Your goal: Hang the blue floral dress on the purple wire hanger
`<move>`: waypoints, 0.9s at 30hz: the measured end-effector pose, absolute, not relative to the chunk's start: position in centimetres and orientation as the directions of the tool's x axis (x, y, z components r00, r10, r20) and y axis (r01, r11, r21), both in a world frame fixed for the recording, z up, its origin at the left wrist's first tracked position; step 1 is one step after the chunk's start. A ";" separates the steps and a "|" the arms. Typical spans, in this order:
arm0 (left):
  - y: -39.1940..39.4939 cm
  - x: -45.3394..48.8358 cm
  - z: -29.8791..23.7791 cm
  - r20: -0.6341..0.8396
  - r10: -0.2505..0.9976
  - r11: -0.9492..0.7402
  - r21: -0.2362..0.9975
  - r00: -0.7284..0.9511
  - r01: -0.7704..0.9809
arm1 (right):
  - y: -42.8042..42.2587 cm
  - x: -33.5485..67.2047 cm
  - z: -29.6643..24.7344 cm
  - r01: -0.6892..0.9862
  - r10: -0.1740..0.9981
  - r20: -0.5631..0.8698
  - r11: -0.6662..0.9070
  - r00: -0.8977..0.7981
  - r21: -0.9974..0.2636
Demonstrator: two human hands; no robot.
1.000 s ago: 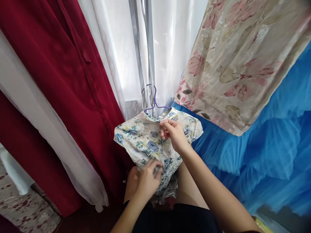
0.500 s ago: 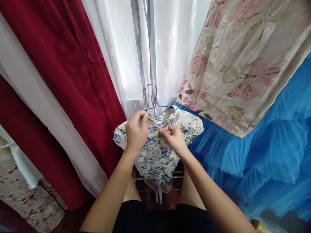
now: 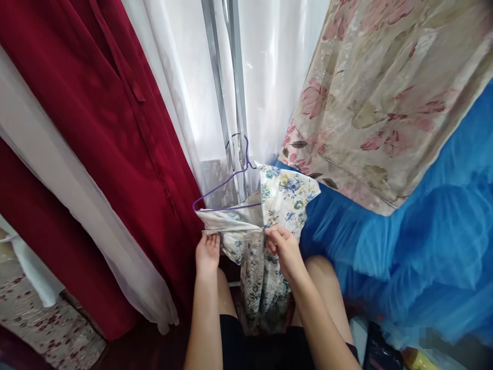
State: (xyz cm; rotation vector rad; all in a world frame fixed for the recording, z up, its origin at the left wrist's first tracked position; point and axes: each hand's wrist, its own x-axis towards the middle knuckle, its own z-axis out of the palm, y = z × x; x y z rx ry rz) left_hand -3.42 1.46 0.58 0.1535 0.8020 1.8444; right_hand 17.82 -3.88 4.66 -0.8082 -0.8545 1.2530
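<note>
A white short-sleeved blouse (image 3: 287, 198) with blue and yellow flowers hangs from a purple hanger (image 3: 220, 188). Its right-hand shoulder lies over the hanger, while the left half is pulled down, baring the hanger's left arm and lower bar. My left hand (image 3: 208, 253) grips the lowered left side of the blouse just under the hanger's left end, its fingers partly in the cloth. At the middle of the front, my right hand (image 3: 283, 245) pinches the opening's edge between thumb and fingers.
The hanger's hook is on a grey metal stand (image 3: 231, 103) before a white curtain (image 3: 181, 77). Dark red cloth (image 3: 127, 128) hangs at left. On the right are a beige floral garment (image 3: 370, 113) and blue tulle (image 3: 416, 241). My knees flank the blouse.
The blouse's left side has come off the hanger's left arm and down. My left hand has moved lower with it; my right hand has shifted slightly down and right, still pinching the front.
</note>
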 end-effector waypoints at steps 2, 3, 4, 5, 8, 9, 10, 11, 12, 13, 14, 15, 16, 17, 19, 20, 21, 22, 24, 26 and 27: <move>-0.2 -1.0 -1.2 -0.287 0.873 -0.156 0.601 -0.394 -0.784 | -4.8 19.3 2.8 -0.589 0.972 -0.003 0.141 0.236 -0.796; -1.1 0.1 -1.9 -0.272 0.881 -0.146 0.621 -0.386 -0.770 | -5.3 20.1 1.8 -0.632 0.953 -0.057 0.151 0.296 -0.760; -1.9 1.2 -2.4 -0.238 0.893 -0.148 0.646 -0.381 -0.749 | -5.7 20.9 0.7 -0.653 0.930 -0.107 0.162 0.353 -0.740; -2.6 2.1 -2.7 -0.187 0.906 -0.162 0.675 -0.379 -0.720 | -6.2 21.7 -0.4 -0.655 0.903 -0.151 0.169 0.402 -0.737; -4.5 4.5 -2.3 0.010 0.938 -0.236 0.752 -0.347 -0.616 | -7.2 23.4 -2.9 -0.544 0.803 -0.205 0.170 0.560 -0.822; -5.1 5.2 -1.7 0.074 0.946 -0.254 0.776 -0.316 -0.577 | -7.4 23.8 -3.2 -0.466 0.766 -0.177 0.175 0.618 -0.867; -5.7 5.8 -1.0 0.133 0.952 -0.266 0.802 -0.275 -0.535 | -7.6 24.0 -3.1 -0.370 0.739 -0.118 0.187 0.663 -0.910; -6.3 6.5 -0.2 0.189 0.955 -0.279 0.830 -0.227 -0.483 | -7.9 24.0 -2.8 -0.262 0.732 -0.034 0.199 0.680 -0.944; -7.0 7.1 0.6 0.244 0.955 -0.294 0.859 -0.169 -0.419 | -8.1 23.9 -2.3 -0.159 0.758 0.055 0.206 0.649 -0.966; -7.7 7.7 1.4 0.298 0.949 -0.315 0.884 -0.103 -0.345 | -8.4 23.7 -1.7 -0.085 0.813 0.121 0.205 0.570 -0.975; -8.4 8.3 2.1 0.350 0.936 -0.345 0.901 -0.029 -0.264 | -8.7 23.4 -1.1 -0.062 0.883 0.141 0.188 0.447 -0.980; -9.0 8.7 2.6 0.396 0.917 -0.382 0.906 0.047 -0.184 | -9.1 23.0 -0.6 -0.082 0.944 0.122 0.154 0.306 -0.985; -9.5 9.1 3.1 0.431 0.894 -0.419 0.901 0.118 -0.112 | -9.5 22.5 -0.3 -0.123 0.980 0.086 0.109 0.178 -0.986; -9.9 9.3 3.3 0.453 0.875 -0.451 0.891 0.171 -0.054 | -9.9 22.1 -0.2 -0.179 0.996 0.045 0.058 0.074 -0.982; -10.3 9.0 3.3 0.454 0.862 -0.470 0.883 0.223 0.018 | -10.7 21.6 -0.5 -0.299 0.997 -0.022 -0.042 -0.070 -0.953; -10.3 8.6 3.1 0.427 0.869 -0.446 0.895 0.249 0.023 | -11.0 21.6 -0.8 -0.338 0.990 -0.046 -0.089 -0.133 -0.937; -10.3 8.0 2.8 0.379 0.876 -0.400 0.917 0.298 0.008 | -11.4 21.8 -1.1 -0.356 0.977 -0.063 -0.135 -0.205 -0.925; -10.2 7.3 2.3 0.320 0.872 -0.339 0.941 0.371 -0.013 | -11.6 22.1 -1.2 -0.355 0.953 -0.071 -0.177 -0.293 -0.918; -10.2 5.8 1.3 0.204 0.810 -0.226 0.974 0.550 -0.027 | -11.9 23.0 -1.1 -0.299 0.872 -0.041 -0.211 -0.488 -0.931; -10.2 4.2 0.2 0.117 0.718 -0.189 0.981 0.686 0.030 | -11.8 24.1 -0.2 -0.246 0.725 0.024 -0.202 -0.689 -0.948; -10.2 3.3 -0.4 0.083 0.686 -0.204 0.976 0.722 0.082 | -11.6 24.6 0.5 -0.225 0.631 0.048 -0.204 -0.775 -0.953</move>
